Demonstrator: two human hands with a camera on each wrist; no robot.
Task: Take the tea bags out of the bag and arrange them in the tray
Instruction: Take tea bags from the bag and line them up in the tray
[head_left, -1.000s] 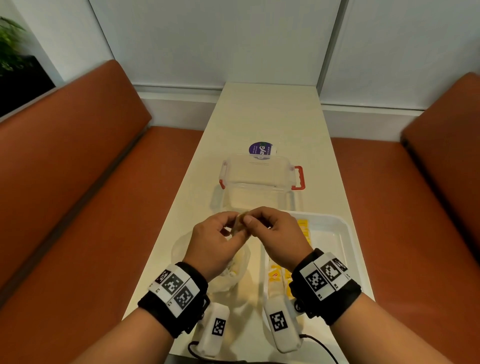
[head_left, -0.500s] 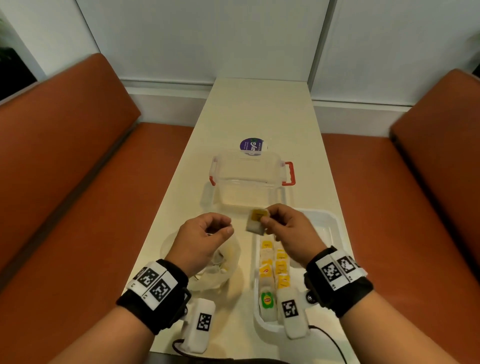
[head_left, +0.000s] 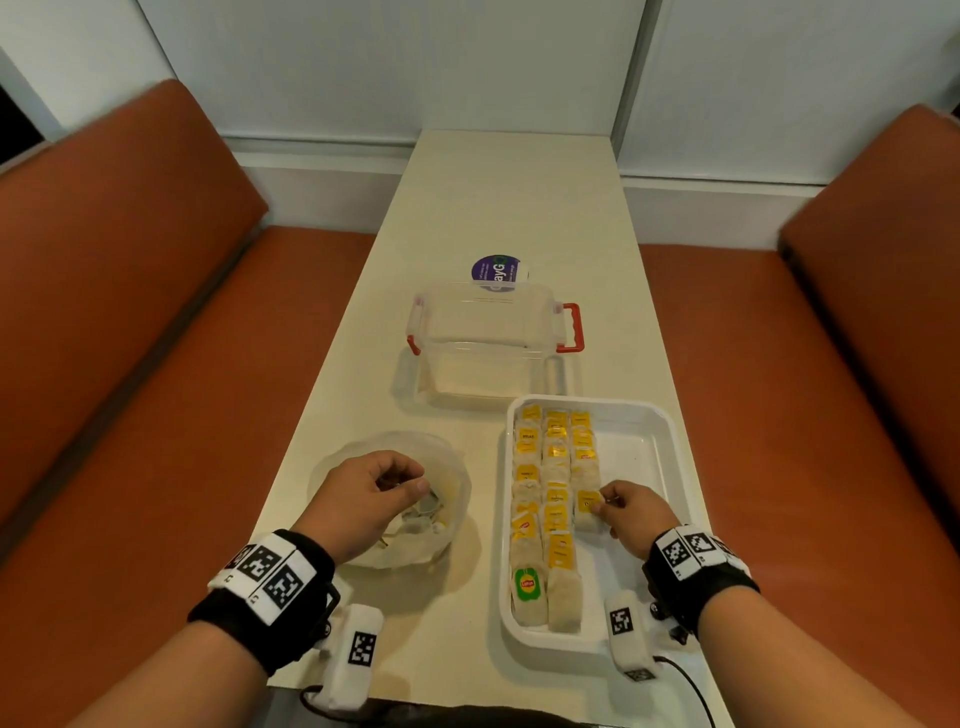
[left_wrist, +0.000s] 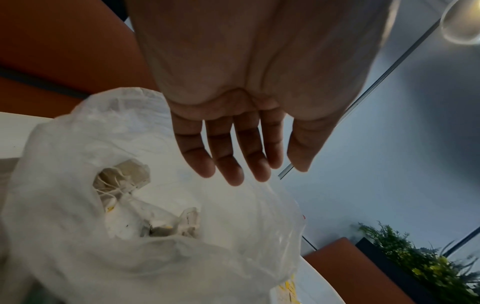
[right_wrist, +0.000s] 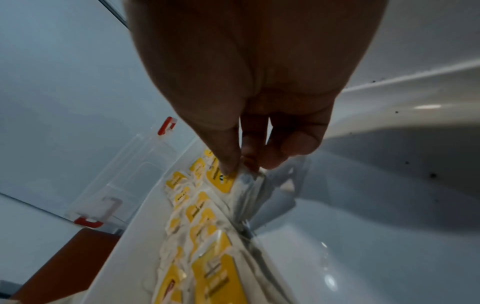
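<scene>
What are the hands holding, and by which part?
Right hand pinches a tea bag by its right edge. Left hand holds nothing, over the bag.

Ahead of me on the cream desk (head_left: 498, 197) stands a clear lidded box (head_left: 485, 343) with red latches. Behind it lies a purple round label (head_left: 496, 271), text unreadable. Orange benches (head_left: 130, 291) flank both sides.

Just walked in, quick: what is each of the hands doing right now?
Left hand: over the plastic bag, fingers loose, holding nothing, as the left wrist view shows.
Right hand: pinching a tea bag in the white tray.
</scene>
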